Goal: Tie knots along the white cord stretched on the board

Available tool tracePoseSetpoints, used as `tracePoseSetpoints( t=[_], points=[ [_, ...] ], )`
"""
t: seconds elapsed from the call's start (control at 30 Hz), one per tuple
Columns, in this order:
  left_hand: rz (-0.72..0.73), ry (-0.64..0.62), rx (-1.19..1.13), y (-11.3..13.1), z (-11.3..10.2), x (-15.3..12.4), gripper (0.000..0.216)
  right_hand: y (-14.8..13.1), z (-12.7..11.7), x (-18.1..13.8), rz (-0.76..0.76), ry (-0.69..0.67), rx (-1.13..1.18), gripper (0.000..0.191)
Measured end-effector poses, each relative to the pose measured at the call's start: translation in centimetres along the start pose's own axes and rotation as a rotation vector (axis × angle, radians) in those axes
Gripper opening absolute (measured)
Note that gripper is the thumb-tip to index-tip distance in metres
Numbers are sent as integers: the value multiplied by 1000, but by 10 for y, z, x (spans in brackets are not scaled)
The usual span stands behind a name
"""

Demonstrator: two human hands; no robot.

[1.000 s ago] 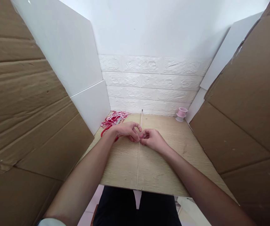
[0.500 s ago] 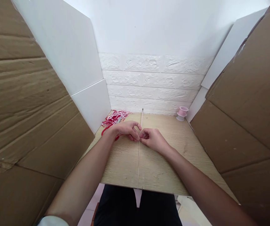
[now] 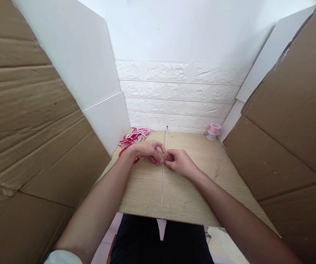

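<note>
A thin pale cord (image 3: pixel 162 194) runs down the middle of the wooden board, from a small dark peg (image 3: pixel 167 127) at the back to the front edge. Beyond my hands its far stretch looks thicker and knotted, pink and white. My left hand (image 3: pixel 152 151) meets the cord from the left, thumb and fingers curled in a pinch on it. From the right, my right hand (image 3: pixel 177 160) pinches at the same spot, its fingertips nearly touching the left ones. The exact bit of cord between the fingertips is too small to make out.
Red-handled scissors (image 3: pixel 122 151) lie partly under my left wrist, by a tangle of red and white cords (image 3: pixel 135 137). Two stacked spools (image 3: pixel 213 131), pink above white, stand at the back right. Cardboard walls (image 3: pixel 42 139) flank the wooden board (image 3: pixel 196 198).
Both hands hold nearly the same pinch at the cord. The whole view has shifted very slightly; nothing else has visibly moved.
</note>
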State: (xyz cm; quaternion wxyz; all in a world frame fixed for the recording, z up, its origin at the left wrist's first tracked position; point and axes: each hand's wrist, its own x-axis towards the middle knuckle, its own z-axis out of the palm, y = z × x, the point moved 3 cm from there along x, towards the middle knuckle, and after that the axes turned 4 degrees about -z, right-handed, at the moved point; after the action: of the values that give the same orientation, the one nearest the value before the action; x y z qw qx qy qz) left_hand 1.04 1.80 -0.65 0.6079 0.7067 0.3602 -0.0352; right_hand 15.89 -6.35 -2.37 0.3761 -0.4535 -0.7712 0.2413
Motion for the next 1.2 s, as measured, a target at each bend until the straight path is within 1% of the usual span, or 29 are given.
tracePoseSetpoints(
  t=[0.27, 0.47, 0.67, 0.9, 1.07, 1.2],
  points=[
    [10, 7, 17, 0, -4, -4, 41, 4, 1, 0, 56, 2, -3, 9],
    [-16, 39, 222, 9, -1, -10, 37, 6, 1, 0, 101, 10, 0, 9],
    [-13, 57, 318, 15, 3, -12, 48, 5, 0, 0, 113, 22, -17, 8],
    [10, 70, 389, 16, 5, -11, 37, 4, 1, 0, 161, 5, 20, 8],
    [-8, 37, 393, 13, 5, -10, 36, 18, 3, 0, 183, -73, 106, 10],
    [-38, -27, 422, 8, 3, -9, 34, 25, 0, -2, 189, -145, 162, 22]
  ],
)
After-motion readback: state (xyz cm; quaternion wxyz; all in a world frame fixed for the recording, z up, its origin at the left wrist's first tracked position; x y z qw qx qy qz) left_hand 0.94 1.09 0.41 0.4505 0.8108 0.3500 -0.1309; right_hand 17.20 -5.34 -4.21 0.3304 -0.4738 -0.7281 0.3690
